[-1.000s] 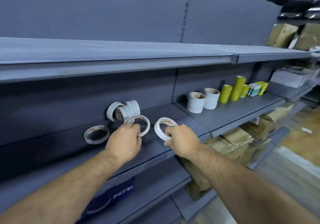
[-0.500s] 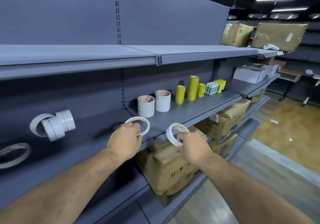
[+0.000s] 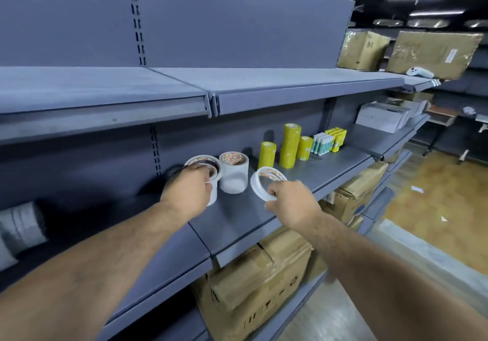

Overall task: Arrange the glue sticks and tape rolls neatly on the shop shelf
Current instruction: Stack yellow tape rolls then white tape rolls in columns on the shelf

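Observation:
Two stacks of white tape rolls stand side by side on the grey middle shelf (image 3: 264, 214). My left hand (image 3: 188, 191) grips a white tape roll right on top of the left stack (image 3: 204, 167). The right stack (image 3: 234, 173) stands free beside it. My right hand (image 3: 291, 203) pinches another white tape roll (image 3: 264, 182), tilted on edge just above the shelf, right of the stacks. Further right stand three yellow tape stacks (image 3: 290, 145) and packs of glue sticks (image 3: 323, 143), some green and white, some yellow.
A loose bundle of white rolls (image 3: 22, 224) lies on the shelf at far left. Cardboard boxes (image 3: 253, 282) fill the lower shelf under my arms. More boxes (image 3: 363, 50) sit on the top shelf far right, white boxes (image 3: 383, 116) beyond. The aisle floor (image 3: 435, 222) opens to the right.
Both hands carried their tape rolls rightward along the shelf. My left hand's roll now sits on the left white stack; the right roll has come close beside the right stack.

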Demonstrator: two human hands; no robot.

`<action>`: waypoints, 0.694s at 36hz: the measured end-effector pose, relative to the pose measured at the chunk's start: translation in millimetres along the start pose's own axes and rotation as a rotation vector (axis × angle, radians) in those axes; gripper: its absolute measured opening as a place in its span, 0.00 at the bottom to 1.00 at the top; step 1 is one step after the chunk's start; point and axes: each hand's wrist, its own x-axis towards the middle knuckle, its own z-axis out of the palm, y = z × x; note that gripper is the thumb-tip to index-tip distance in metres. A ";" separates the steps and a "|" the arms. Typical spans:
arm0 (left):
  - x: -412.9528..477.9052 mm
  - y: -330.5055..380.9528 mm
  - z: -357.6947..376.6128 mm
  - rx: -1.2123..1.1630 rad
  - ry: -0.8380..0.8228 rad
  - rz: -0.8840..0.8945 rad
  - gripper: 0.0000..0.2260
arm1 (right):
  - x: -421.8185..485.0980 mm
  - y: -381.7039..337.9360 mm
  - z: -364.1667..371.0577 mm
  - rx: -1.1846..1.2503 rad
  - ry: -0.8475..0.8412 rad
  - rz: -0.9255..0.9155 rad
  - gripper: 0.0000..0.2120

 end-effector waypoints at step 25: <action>80.2 7.9 53.7 0.216 -0.149 -0.402 0.08 | 179.3 33.0 9.8 -0.001 -0.012 -0.443 0.11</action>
